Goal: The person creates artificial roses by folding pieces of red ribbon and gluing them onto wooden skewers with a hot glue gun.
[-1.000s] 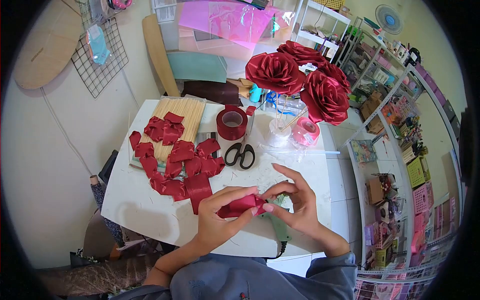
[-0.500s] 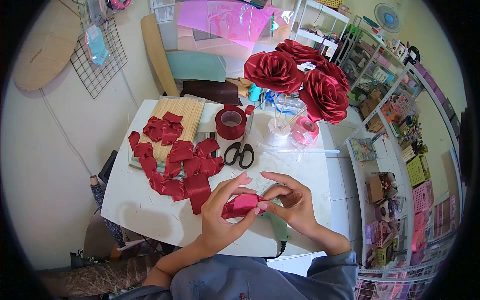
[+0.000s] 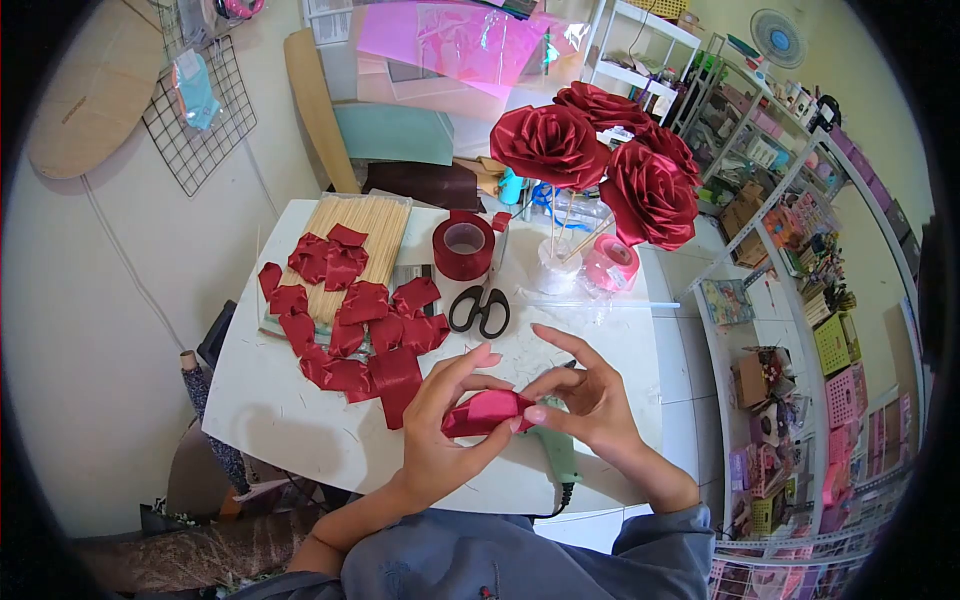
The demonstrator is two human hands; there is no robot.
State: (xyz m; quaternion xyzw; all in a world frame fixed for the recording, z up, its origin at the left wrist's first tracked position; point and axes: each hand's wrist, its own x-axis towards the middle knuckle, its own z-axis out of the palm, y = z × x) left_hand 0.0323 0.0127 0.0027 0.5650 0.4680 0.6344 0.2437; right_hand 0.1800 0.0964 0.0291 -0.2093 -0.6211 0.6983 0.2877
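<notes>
A piece of dark red satin ribbon (image 3: pixel 485 412) is held between both hands above the front of the table. My left hand (image 3: pixel 440 420) grips its left side, thumb below and fingers above. The right edge is pinched by the thumb and a finger of my right hand (image 3: pixel 592 405), whose index finger is stretched up. Beneath my right hand lies a pale green corded tool (image 3: pixel 560 455), partly hidden. Cut red ribbon petals (image 3: pixel 365 305) are spread to the left. Beyond my hands are black-handled scissors (image 3: pixel 480 312) and a roll of red ribbon (image 3: pixel 463 255).
Thin wooden sticks (image 3: pixel 385 235) lie in a bundle at the back left of the white table (image 3: pixel 290 440). Several red ribbon roses (image 3: pixel 550 145) stand on sticks at the back right, near a pink tape roll (image 3: pixel 612 262). Metal shelves (image 3: pixel 790 290) line the right side.
My right hand's index finger has lifted and spread away from the ribbon piece, showing a dark tip behind it. My left hand keeps its grip.
</notes>
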